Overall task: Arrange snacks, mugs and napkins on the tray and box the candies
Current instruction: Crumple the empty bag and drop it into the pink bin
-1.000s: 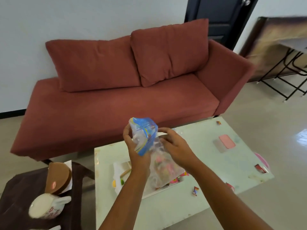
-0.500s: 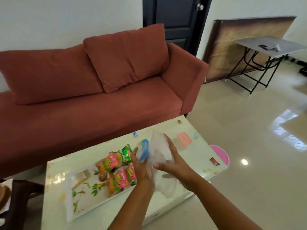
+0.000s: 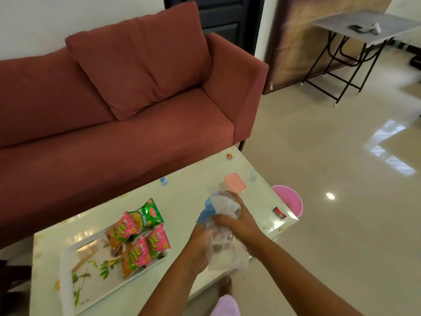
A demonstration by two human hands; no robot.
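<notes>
Clear plastic zip bag with blue top (image 3: 224, 254): crumpled, held over the near edge of the pale glass table (image 3: 186, 192).
Right hand (image 3: 239, 222): clenched round the bag's upper part.
Left hand (image 3: 197, 246): grasping the bag's left side, fingers partly hidden.
Four pink and green snack packets (image 3: 136, 252): lying on the white leaf-print tray (image 3: 88, 283).
Pink-lidded box (image 3: 234, 183): on the table, just beyond the hands.

Bright daylight; glare patches on floor (image 3: 341, 179); wide-angle bending at edges; slight motion blur.

head view looks forward and down (close) over the table (image 3: 186, 195).
</notes>
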